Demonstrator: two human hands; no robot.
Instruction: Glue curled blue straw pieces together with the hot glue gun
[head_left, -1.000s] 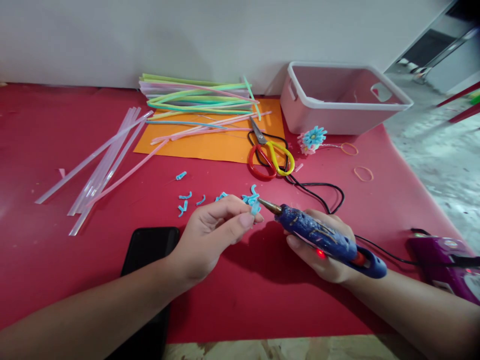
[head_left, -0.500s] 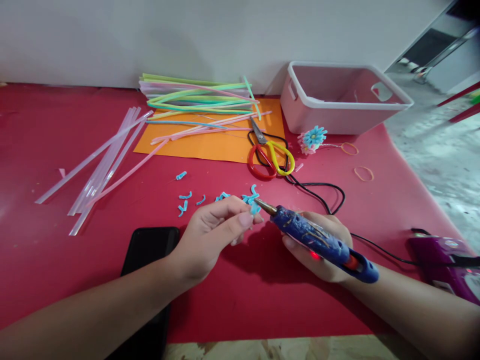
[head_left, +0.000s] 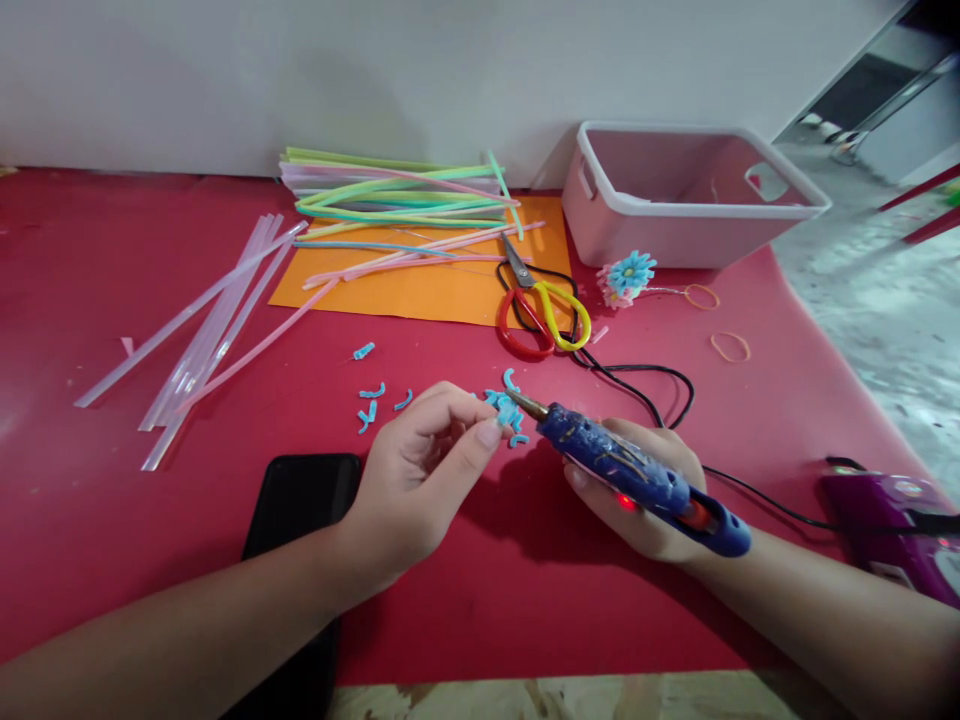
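Note:
My left hand (head_left: 431,470) pinches a small light-blue fuzzy piece (head_left: 505,412) between thumb and forefinger. My right hand (head_left: 645,490) is wrapped round a blue glue gun (head_left: 615,460) with a lit red light, its metal tip pointing left at the blue piece. Whether the tip touches it, I cannot tell. Behind and beside my left fingertips lie more blue bits; several others, such as a curved blue bit (head_left: 372,391), are scattered to the left. Scissors (head_left: 531,300) with one red and one yellow handle lie beyond the hands.
Fuzzy coloured stems (head_left: 397,190) lie on an orange sheet (head_left: 360,290). Clear sticks (head_left: 217,330) are at left, a black phone (head_left: 300,500) under my left forearm. A pink bin (head_left: 675,230), a flower piece (head_left: 630,275), a black cord (head_left: 630,370) and a purple box (head_left: 885,530) are at right.
The glue gun has shifted slightly left. My left fingers have turned a little, and a curved blue bit now shows beside the fingertips.

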